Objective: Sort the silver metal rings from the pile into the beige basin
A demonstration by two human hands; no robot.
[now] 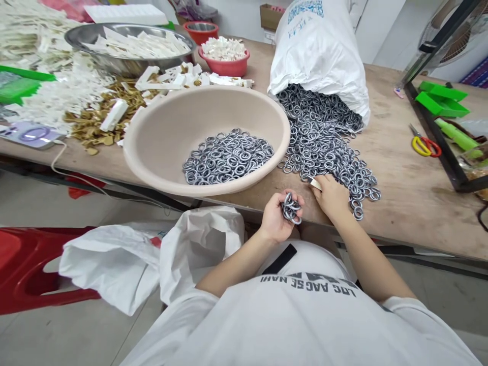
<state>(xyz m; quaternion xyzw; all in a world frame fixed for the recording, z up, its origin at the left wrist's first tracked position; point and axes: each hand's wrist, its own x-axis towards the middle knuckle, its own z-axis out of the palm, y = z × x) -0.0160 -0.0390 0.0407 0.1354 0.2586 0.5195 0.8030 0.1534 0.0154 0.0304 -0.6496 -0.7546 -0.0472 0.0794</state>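
My left hand (275,219) is cupped at the table's front edge, its fingers curled round a handful of grey rings (291,208). Close by on the right, my right hand (332,197) rests at the near side of a heap of loose grey rings (318,140). It grips a small pale tool with a dark tip (314,183), whose exact kind I cannot make out. The heap spills from the mouth of a white sack (320,51) lying on the table. Left of the heap, a large beige basin (163,137) holds many more of these rings.
White plastic parts (72,94) and brown pieces (125,99) are piled at left. Behind the basin stand a steel bowl (125,63) and a red bowl (229,67). Scissors (424,145) lie at right by a dark frame (438,122). White bags (114,259) and a red stool (23,269) are below.
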